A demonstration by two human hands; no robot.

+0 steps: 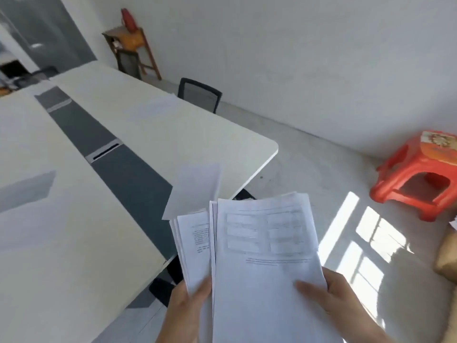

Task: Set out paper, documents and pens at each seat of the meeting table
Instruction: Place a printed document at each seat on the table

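White printed paper sheets (237,276) fill the lower centre of the frame, held in the air just beside the near end of the table. They are divided into two fans. The right fan (264,243) is in front; its top page shows six pale boxes in two columns and a thin line of small text below them, too blurred to read. The left fan (193,246) is partly covered by it and shows a block of dense dark text near its right edge. One blank white sheet (195,191) stands up behind both fans, tilted to the left.

The left hand (190,303) grips the left fan from below, with the thumb pressed on the top page. The right hand (338,300) holds the right fan; its thumb lies flat on the page and its other fingers are hidden under the paper.

The long white table (61,231) with a dark grey middle strip (128,174) runs from the lower left to the upper left. On it, in the upper centre, lies one more pale sheet (150,107), near a black mesh chair (200,95). A red plastic stool (415,177) stands on the floor at the right edge.
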